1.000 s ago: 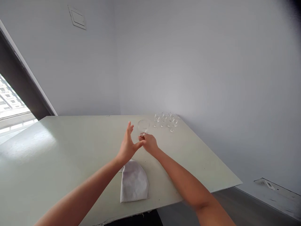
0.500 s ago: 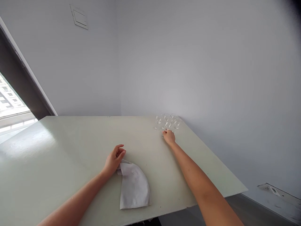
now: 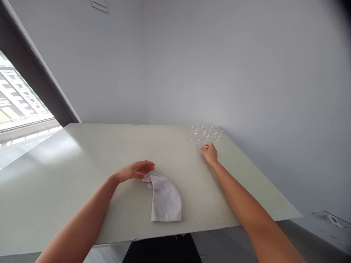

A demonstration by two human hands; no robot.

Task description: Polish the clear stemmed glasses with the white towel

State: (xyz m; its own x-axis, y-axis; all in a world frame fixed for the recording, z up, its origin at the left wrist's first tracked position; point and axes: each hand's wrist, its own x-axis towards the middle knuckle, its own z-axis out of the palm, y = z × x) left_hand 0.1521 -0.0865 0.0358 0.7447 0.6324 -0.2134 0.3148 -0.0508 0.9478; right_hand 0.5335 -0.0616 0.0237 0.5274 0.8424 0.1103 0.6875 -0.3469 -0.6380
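At the far right of the table, my right hand (image 3: 210,153) is closed, its fingertips pinched on a clear glass (image 3: 200,147) that mostly hides behind them. Just beyond it stands a cluster of several clear glasses (image 3: 206,132); their exact shape is hard to make out. Near the middle, my left hand (image 3: 139,170) is open, with curved fingers apart from the thumb. That thumb lies beside or touches the upper corner of a folded white cloth (image 3: 166,201); contact is unclear. The cloth lies flat on the table, one corner turned over.
The pale table (image 3: 90,153) runs back to grey walls (image 3: 233,65). Its front edge crosses low in view, with a dark object (image 3: 161,250) below. A window (image 3: 22,93) is at left. A wall box (image 3: 333,220) sits low at right.
The view has tilted downward. My right hand has drawn back a little from the cluster with a glass at its fingertips. My left hand has turned flatter, its fingers opening above the cloth's corner.
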